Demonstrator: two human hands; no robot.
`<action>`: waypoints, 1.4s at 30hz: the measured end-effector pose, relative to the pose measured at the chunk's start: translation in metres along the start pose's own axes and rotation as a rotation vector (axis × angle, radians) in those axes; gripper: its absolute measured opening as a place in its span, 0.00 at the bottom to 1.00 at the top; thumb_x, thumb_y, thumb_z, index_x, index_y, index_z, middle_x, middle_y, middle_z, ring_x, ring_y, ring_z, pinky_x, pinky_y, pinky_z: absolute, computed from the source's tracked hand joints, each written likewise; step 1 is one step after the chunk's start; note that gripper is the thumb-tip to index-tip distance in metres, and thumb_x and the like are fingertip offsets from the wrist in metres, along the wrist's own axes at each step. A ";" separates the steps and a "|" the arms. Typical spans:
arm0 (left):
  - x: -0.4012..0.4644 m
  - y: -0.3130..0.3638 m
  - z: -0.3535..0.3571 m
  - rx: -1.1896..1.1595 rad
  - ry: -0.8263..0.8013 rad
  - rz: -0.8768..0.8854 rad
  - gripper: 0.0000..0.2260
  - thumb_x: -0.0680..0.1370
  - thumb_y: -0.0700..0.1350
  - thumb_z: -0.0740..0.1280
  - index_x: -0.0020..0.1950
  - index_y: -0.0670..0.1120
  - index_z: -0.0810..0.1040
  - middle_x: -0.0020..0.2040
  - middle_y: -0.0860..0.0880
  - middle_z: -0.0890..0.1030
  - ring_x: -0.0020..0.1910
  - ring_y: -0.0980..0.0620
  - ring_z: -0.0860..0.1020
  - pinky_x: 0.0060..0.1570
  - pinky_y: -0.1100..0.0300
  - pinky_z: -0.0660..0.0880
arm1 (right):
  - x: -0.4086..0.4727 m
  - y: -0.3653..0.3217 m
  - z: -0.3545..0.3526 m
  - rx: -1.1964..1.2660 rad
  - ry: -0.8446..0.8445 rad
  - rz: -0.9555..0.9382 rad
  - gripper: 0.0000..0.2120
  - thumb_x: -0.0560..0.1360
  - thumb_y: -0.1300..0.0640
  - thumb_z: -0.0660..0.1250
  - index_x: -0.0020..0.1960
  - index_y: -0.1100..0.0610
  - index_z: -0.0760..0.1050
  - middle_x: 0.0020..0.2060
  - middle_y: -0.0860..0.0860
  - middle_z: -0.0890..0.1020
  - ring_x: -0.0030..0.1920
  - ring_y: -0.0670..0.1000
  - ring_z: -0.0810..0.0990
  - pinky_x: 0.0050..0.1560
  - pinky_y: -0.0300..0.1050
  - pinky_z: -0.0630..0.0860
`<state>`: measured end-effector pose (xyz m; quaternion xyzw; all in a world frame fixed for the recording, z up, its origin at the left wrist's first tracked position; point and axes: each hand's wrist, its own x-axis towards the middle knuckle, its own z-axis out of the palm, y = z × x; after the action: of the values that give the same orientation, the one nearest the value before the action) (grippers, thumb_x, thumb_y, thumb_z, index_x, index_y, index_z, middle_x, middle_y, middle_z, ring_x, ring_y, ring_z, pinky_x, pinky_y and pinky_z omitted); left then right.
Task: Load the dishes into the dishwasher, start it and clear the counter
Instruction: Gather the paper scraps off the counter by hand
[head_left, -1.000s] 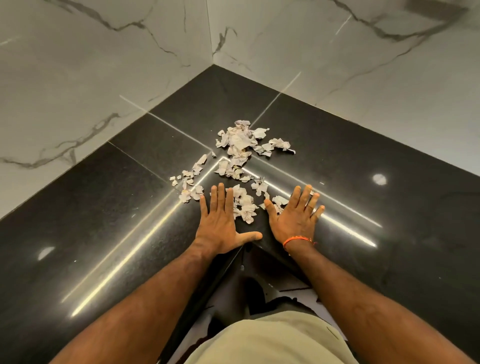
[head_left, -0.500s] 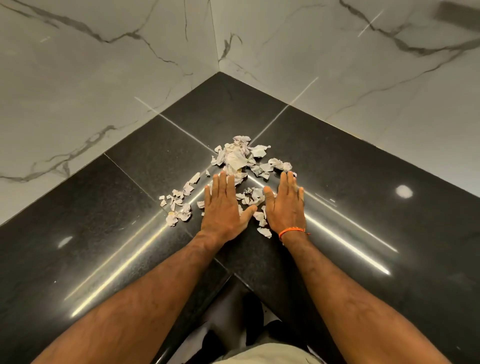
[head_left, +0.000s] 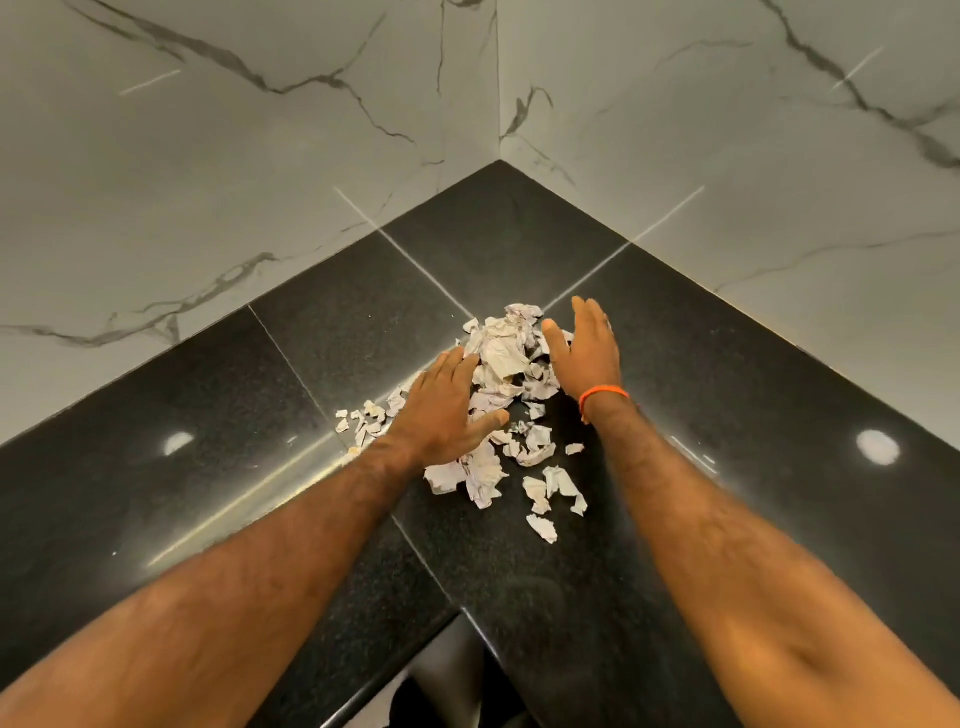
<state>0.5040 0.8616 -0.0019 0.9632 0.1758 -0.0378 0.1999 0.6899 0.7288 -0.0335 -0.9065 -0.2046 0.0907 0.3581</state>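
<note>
A black polished counter (head_left: 701, 415), L-shaped w/ a corner at the back, is seen from above. White marble-look wall tiles (head_left: 208, 182) w/ grey veins are met at the counter's far edges. Light spots and streaks are reflected in the dark surface.

A heap of torn, crumpled paper scraps (head_left: 501, 358) is found on the counter, near the middle, in front of the corner. The scraps are whitish, w/ faint print on some; what is printed can't be read. The thickest part of the heap is flanked by both hands. Looser bits are scattered to the left of the left wrist and toward the near edge, a few lying apart from the rest.

The left hand (head_left: 447, 410) is laid palm down on the left part of the heap, fingers straight and close together, thumb spread out to the right over the scraps. Nothing is gripped by it; scraps are pressed or covered only.

The right hand (head_left: 584, 353) is set on its edge at the right side of the heap, fingers straight and pointing away from the person, palm turned toward the paper. It is held flat, not clenched; nothing is grasped. Whether the paper is actually touched by the palm can't be told. An orange band (head_left: 602, 394) is worn at the right wrist.

Both forearms are bare.
</note>
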 end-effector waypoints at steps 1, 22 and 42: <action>0.002 0.000 -0.003 -0.008 -0.009 0.012 0.42 0.78 0.66 0.65 0.83 0.47 0.51 0.84 0.46 0.50 0.82 0.47 0.47 0.80 0.47 0.49 | 0.010 0.001 0.002 -0.070 -0.076 0.003 0.32 0.82 0.39 0.55 0.80 0.54 0.57 0.80 0.55 0.58 0.80 0.56 0.53 0.79 0.61 0.49; -0.054 -0.072 0.009 -0.065 0.221 -0.143 0.33 0.80 0.66 0.61 0.79 0.48 0.63 0.81 0.46 0.60 0.81 0.46 0.56 0.79 0.42 0.56 | 0.011 -0.065 0.045 -0.272 -0.334 -0.484 0.27 0.79 0.38 0.55 0.73 0.49 0.70 0.70 0.50 0.75 0.68 0.53 0.74 0.67 0.58 0.73; -0.024 -0.041 0.014 -0.177 0.130 -0.040 0.31 0.84 0.62 0.50 0.83 0.48 0.52 0.83 0.47 0.48 0.82 0.50 0.44 0.80 0.48 0.42 | -0.015 -0.035 0.003 -0.233 -0.165 -0.223 0.18 0.82 0.50 0.56 0.67 0.55 0.76 0.63 0.56 0.78 0.67 0.57 0.73 0.67 0.58 0.70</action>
<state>0.4674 0.8837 -0.0266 0.9384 0.2105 0.0362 0.2717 0.6648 0.7467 -0.0115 -0.9029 -0.3418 0.1004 0.2406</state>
